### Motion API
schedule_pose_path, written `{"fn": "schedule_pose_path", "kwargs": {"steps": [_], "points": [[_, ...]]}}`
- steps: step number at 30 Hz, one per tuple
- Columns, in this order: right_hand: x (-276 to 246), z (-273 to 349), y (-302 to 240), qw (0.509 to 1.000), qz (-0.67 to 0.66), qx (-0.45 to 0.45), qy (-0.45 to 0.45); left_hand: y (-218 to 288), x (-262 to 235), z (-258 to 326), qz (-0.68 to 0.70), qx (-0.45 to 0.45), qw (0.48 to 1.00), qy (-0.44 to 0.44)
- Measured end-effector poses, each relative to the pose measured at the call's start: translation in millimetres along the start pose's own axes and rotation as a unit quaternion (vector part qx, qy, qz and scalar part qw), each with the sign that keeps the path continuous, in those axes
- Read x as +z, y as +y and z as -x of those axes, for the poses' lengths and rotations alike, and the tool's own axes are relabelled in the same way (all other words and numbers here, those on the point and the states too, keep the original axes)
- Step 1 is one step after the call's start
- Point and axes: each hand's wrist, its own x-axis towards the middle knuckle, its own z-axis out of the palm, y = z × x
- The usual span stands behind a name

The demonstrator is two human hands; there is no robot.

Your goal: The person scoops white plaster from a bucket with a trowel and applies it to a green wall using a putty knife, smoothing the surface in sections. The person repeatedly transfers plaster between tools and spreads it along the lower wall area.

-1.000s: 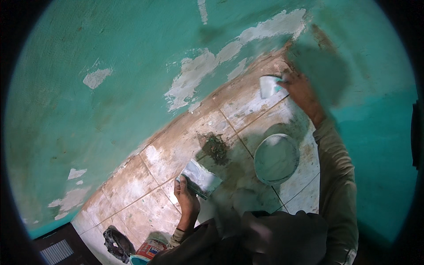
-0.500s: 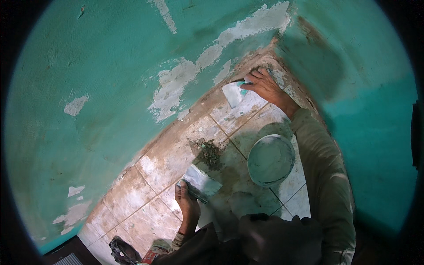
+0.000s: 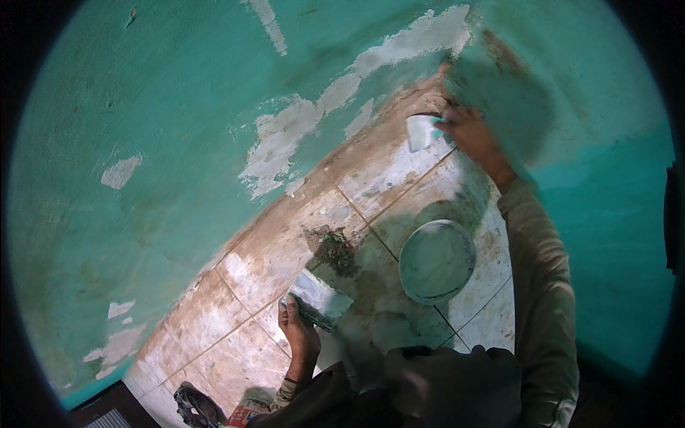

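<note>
My left hand [image 3: 300, 335] is closed on the edge of a flat, whitish-smeared putty scraper [image 3: 325, 298], held above the tiles. Up by the wall corner, my right hand [image 3: 477, 143] is slightly blurred and closed on a second putty scraper [image 3: 421, 133] with a pale, wide blade and a bit of green on it. That blade is close to the foot of the wall; whether it touches cannot be told. Between the two hands, nearer the right forearm, stands a round container [image 3: 437, 261] of whitish paste.
A green wall [image 3: 178, 107] with patches of grey-white filler [image 3: 285, 135] bends round to the right. Crumbled debris [image 3: 334, 251] lies on the dusty tiled floor [image 3: 242, 349]. A dark sandal-like object [image 3: 196, 406] and a red-and-white container [image 3: 250, 410] are at the lower left.
My right hand has moved right with its scraper, toward the wall corner. The left hand and its scraper have shifted slightly left.
</note>
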Motion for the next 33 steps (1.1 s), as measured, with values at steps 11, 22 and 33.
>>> {"fn": "schedule_pose_path", "kwargs": {"steps": [11, 22, 33], "points": [[10, 10, 32, 0.971, 0.090, 0.188, -0.112, 2, 7, 1, 0.001, -0.002, 1.000, 0.007], [21, -13, 30, 0.974, 0.093, 0.181, -0.095, -2, 16, 0, -0.024, -0.018, 0.999, 0.010], [13, -6, 34, 0.973, 0.054, 0.186, -0.129, -3, 14, 1, -0.019, -0.026, 0.999, 0.014]]}}
